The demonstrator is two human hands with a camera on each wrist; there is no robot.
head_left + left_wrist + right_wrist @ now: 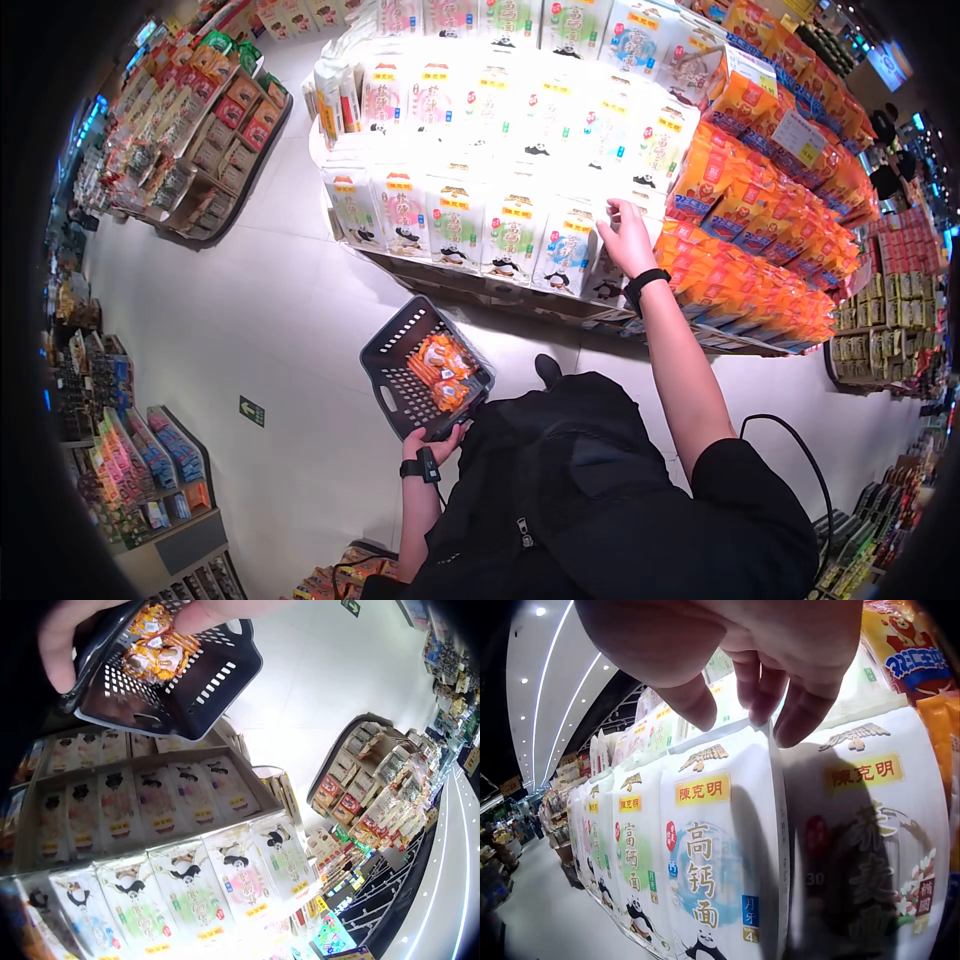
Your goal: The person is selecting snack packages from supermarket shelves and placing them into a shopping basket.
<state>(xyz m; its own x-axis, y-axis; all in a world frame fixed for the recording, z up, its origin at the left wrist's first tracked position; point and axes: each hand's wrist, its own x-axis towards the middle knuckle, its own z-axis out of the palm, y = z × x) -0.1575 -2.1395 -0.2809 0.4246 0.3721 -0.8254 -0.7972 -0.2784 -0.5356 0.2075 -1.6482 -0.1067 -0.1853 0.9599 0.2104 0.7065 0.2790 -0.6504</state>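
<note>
A dark perforated basket [385, 365] with orange snack packs [440, 370] inside hangs from my left hand [436, 448]. In the left wrist view, the fingers of my left hand [135, 630] curl round the rim of the basket [217, 682]. My right hand [628, 238] is over the front row of white noodle packs. Seen from the right wrist, my right hand [735, 652] hangs with thumb and fingers bent down at the top edge of a blue-patterned pack [716, 862], beside a grey-brown one [862, 847]. Whether the fingertips grip the pack cannot be told.
Orange bags [745, 190] fill the display's right side, with more noodle packs [495, 105] tiered behind. Another shelf island [215, 140] stands across the aisle at upper left. A low rack [150, 460] is at lower left. Pale floor tiles [300, 430] lie between them.
</note>
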